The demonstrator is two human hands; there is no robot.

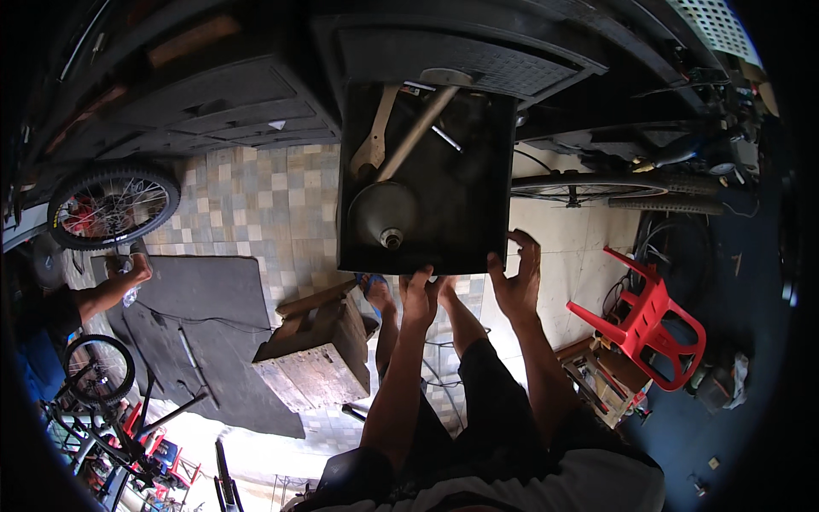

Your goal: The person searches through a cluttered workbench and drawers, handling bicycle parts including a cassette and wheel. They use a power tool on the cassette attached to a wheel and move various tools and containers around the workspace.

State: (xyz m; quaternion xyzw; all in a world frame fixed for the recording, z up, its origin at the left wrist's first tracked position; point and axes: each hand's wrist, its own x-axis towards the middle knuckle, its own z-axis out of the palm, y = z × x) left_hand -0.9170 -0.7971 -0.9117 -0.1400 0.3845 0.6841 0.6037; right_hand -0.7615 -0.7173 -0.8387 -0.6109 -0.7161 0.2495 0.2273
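A black drawer (478, 230) is pulled out in front of me from a dark cabinet. My left hand (418, 299) grips its front edge, with the thumb over the rim and the other fingers hidden below. At the front right corner is my right hand (518, 277), its thumb against the rim and its fingers apart along the outer side. Inside the drawer lie a flat wrench (375, 141), a long metal tube (422, 132), a thin shiny rod (446, 139) and a round grey cone-shaped piece (375, 212) with a metal fitting. Shadow hides the drawer's right half.
A wooden crate (316, 367) stands on the floor left of my legs, beside a dark mat (205, 299). Another person's leg (111, 294) reaches onto the mat. Bicycle wheels (115, 207) lean at the left. A red plastic chair (644, 320) lies tipped at the right.
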